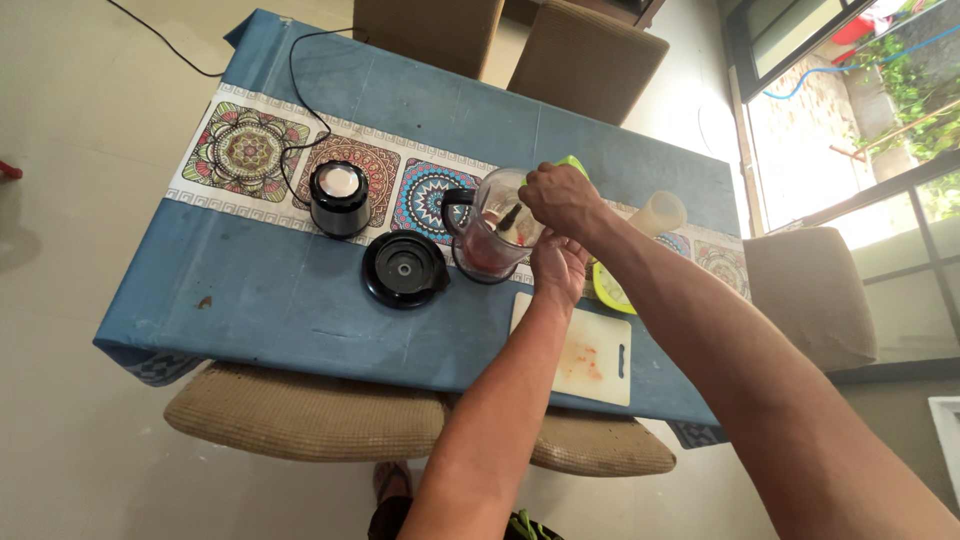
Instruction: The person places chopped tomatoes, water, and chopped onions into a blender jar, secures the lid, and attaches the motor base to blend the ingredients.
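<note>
Both of your hands meet at the blender jug [492,235], which stands upright on the blue table [280,300] a little right of centre, with red pieces in its bottom. Your left hand [558,268] lies against the jug's near right side, apparently to steady it; how firmly it grips you cannot tell from here. Your right hand [562,197] is bunched over the open mouth, fingers closed round something dark that dips inside, too hidden to name. The black lid [404,268] lies flat just left of the jug, off so the mouth stays free, and the blender base [339,198] sits farther left on the patterned runner [250,150], its black cord [300,90] trailing to the far edge. A white cutting board [590,350] with red smears lies at the near edge by your left forearm, close for passing pieces across. A green plate [606,290] and a pale cup [660,212] lie to the right, partly behind your arm.
</note>
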